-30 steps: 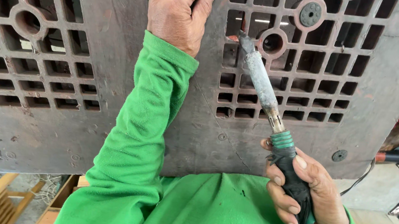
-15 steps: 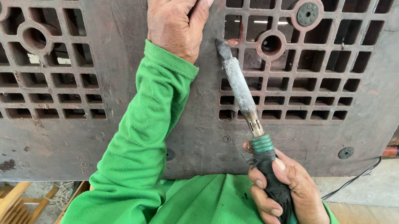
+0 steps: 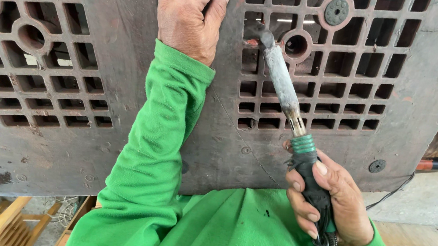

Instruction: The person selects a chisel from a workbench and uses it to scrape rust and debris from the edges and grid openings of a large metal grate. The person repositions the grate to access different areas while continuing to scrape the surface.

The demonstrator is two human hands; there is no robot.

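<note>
In the head view, the right hand [image 3: 329,200] is wrapped tight around the black and green handle of a soldering iron [image 3: 290,110], whose long grey rod points up and left, with its tip touching the grid of the big brown plastic pallet [image 3: 217,134] near a round hole. The left hand [image 3: 190,6], with a ring, lies flat and open on the pallet, just left of the tip and nearer to it than the right hand. The rod looks burnt and crusty.

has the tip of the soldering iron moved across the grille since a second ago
Yes. The soldering iron in the right hand has slid left along the grille panel: its tip has left the round hole and now sits nearer the left hand.
</note>
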